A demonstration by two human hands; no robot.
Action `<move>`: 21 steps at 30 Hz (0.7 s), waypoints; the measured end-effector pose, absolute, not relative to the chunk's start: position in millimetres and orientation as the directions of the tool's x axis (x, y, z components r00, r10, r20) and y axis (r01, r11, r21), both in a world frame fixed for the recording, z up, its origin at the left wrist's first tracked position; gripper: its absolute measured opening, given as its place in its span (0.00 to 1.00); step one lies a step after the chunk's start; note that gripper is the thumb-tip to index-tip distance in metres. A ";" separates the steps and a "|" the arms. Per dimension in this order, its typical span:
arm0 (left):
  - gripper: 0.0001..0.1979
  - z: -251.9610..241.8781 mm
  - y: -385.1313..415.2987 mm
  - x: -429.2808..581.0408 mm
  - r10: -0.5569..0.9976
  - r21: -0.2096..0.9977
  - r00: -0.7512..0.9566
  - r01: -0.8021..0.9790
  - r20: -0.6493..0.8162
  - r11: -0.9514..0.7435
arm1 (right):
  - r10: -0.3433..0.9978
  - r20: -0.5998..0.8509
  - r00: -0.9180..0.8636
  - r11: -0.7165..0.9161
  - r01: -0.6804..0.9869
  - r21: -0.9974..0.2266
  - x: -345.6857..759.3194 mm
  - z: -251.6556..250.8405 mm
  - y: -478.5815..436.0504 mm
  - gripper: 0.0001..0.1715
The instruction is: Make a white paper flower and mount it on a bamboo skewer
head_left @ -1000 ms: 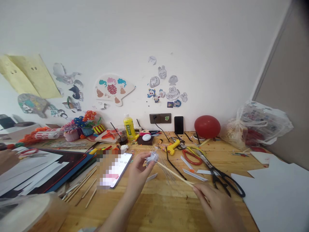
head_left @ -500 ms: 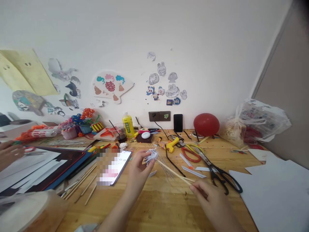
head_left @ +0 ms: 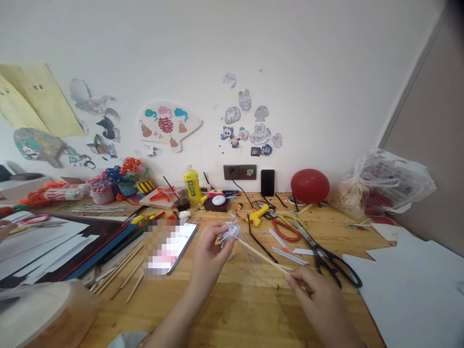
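Note:
My left hand [head_left: 211,249] pinches a white paper flower [head_left: 229,232] made of thin frilled strips, fingers closed about its side and base. A thin wooden stick [head_left: 261,255] runs from the flower down to the right. My right hand [head_left: 316,292] grips the stick's lower end between thumb and fingers, where the wood seems doubled or split. How the stick joins the flower is hidden. Behind the stick lie fine wires [head_left: 252,257] and white paper strips [head_left: 290,256]. Large black-handled scissors [head_left: 328,256] rest beyond my right hand.
A lit phone [head_left: 177,249] and wooden sticks [head_left: 119,268] lie left of my hands. A yellow glue gun [head_left: 259,215], red-handled pliers [head_left: 288,230] and a red balloon [head_left: 310,186] are behind. White paper [head_left: 406,285] covers the right side. Another person's hand [head_left: 4,229] shows at the left edge.
My hands keep their hold on the flower and stick with hardly any movement. At the left, the other person's hand has drawn back toward the edge, leaving red-handled scissors on the paper.

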State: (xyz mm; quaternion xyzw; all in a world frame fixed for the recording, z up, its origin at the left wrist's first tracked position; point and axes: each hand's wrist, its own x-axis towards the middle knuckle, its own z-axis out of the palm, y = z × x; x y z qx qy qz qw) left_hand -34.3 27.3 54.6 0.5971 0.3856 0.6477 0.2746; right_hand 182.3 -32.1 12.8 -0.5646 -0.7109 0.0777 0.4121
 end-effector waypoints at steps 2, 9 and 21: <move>0.06 54.1 26.6 -34.0 0.809 0.821 -0.140 0.114 0.570 -0.559 | 0.841 0.541 0.002 0.361 0.743 -0.564 182.4 13.7 -32.9 0.21; 0.05 54.0 23.6 -32.3 0.822 0.831 -0.126 0.120 0.556 -0.543 | 0.920 0.392 -0.033 0.296 0.713 -0.636 178.6 12.5 -30.8 0.25; 0.11 63.7 14.2 -31.1 0.867 0.871 -0.086 0.043 0.492 -0.490 | 0.947 0.320 -0.039 0.280 0.588 -0.758 177.8 16.1 -28.1 0.21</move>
